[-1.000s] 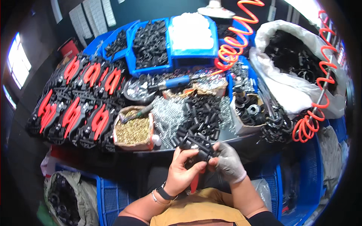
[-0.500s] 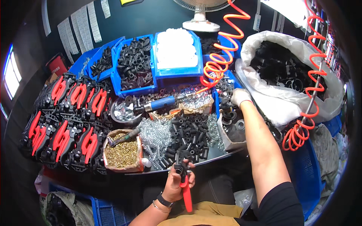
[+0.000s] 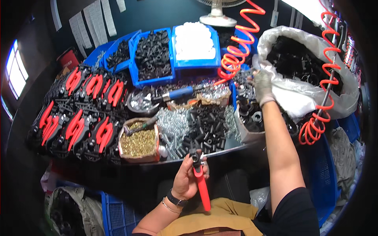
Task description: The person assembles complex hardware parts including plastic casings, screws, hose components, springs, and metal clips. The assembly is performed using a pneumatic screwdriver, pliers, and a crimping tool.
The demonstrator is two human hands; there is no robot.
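My left hand (image 3: 187, 179), with a dark band on its wrist, holds a partly built clamp (image 3: 202, 188) upright in front of my body. Its black head points up and its red handle hangs down toward my lap. My gloved right hand (image 3: 264, 85) reaches forward to a blue bin of small metal parts (image 3: 242, 84), beside the white bag. Its fingers look bent together over the bin's right edge; what they hold, if anything, is too small to make out. Below that hand stands a box of black rings (image 3: 256, 117).
Red-and-black clamps (image 3: 75, 131) lie in rows at left. A box of brass screws (image 3: 138, 146), silver springs (image 3: 172, 129), black sleeves (image 3: 204, 128) and a blue power tool (image 3: 177, 93) cover the middle. Blue bins (image 3: 153, 80) stand behind; a red coiled hose (image 3: 231, 63) hangs down.
My right hand has shifted from the bin's near right side to farther forward along it, turning its gloved back up. My left hand still holds the clamp. The whole view has tilted slightly.
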